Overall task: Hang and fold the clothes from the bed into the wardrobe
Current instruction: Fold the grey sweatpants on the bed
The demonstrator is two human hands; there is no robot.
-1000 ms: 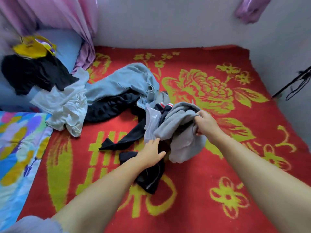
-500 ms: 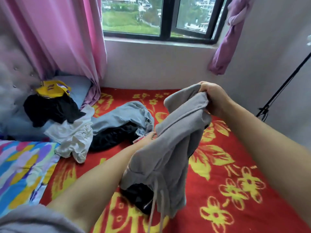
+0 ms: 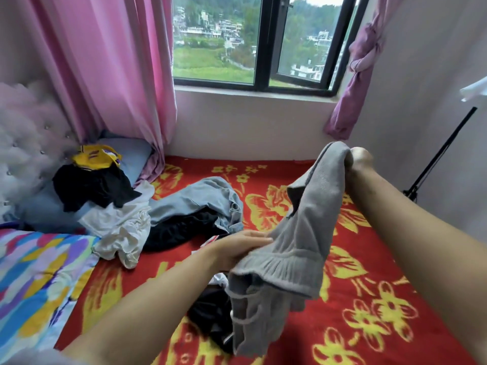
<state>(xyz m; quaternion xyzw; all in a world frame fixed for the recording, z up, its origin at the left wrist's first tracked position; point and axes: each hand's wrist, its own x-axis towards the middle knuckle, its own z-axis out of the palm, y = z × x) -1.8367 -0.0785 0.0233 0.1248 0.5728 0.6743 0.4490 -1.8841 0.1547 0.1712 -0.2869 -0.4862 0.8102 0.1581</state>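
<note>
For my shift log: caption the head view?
Right hand lifts grey garment above the bed; left hand grips it.

The grey sweatpants (image 3: 303, 233) with a ribbed waistband and drawstring hang above the red bed blanket (image 3: 369, 299). One end is pinched at the top and the waistband is held lower. To the left of the grip lie light blue jeans (image 3: 200, 198), a black garment (image 3: 181, 230), a white garment (image 3: 123, 227), and a black and yellow heap (image 3: 92, 180) further left. Below the grip lies one more black piece (image 3: 210, 320).
</note>
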